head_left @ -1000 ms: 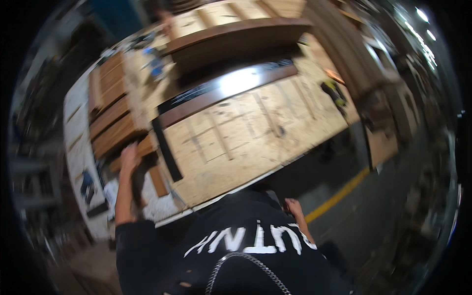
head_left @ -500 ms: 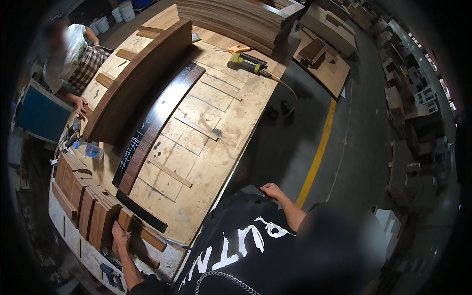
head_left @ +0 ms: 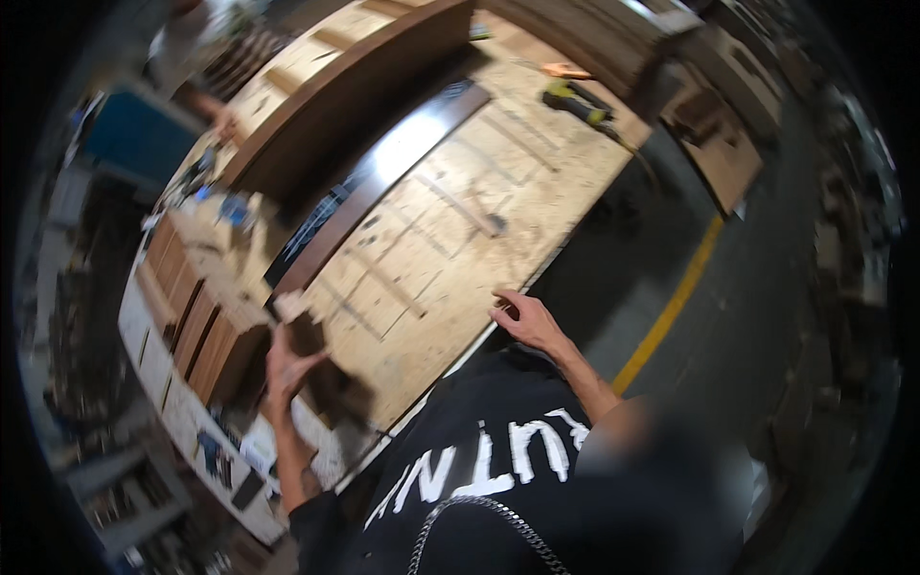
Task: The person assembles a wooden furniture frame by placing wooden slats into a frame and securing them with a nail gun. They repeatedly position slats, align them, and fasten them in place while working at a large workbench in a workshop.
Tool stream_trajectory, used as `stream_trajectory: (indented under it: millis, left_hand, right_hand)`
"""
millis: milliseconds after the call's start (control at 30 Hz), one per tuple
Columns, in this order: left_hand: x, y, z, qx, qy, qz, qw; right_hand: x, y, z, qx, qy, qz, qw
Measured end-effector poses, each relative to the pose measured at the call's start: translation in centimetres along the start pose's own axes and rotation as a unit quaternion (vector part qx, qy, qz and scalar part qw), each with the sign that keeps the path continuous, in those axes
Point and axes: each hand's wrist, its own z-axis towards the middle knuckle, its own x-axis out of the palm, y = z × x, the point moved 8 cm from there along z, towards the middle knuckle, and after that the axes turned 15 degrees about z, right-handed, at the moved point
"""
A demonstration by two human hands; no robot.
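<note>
My left hand (head_left: 286, 372) grips a brown wooden block (head_left: 305, 331) over the near left part of the workbench (head_left: 402, 383). Motion blurs the block, and its lower part merges with shadow. Just left of it stands a row of upright wooden blocks (head_left: 222, 347). My right hand (head_left: 532, 324) is at the bench's near edge, fingers curved and apart with nothing between them. Thin wooden strips (head_left: 388, 283) lie across pencilled lines on the bench top. Beyond them is a long curved dark panel (head_left: 331, 240) with pale scribbles.
A tall curved board (head_left: 345, 91) stands on edge across the bench. A yellow-black nail gun (head_left: 578, 105) with a hose lies at the far right. Another person's hand (head_left: 226, 126) rests at the far left, near a plastic bottle (head_left: 233, 209). A yellow floor line (head_left: 671, 307) runs at right.
My left hand has lifted a block away from the row and brought it rightward over the bench. My right hand has risen from beside my body to the bench edge. The view has shifted.
</note>
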Motion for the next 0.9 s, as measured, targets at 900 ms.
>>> stream_trajectory:
  millis: [900]
  left_hand:
    - [9.7,14.0,-23.7,-0.298,-0.420,-0.456,0.726]
  right_hand:
    - [35.3,2.8,8.5,-0.234,0.239,-0.360,0.871]
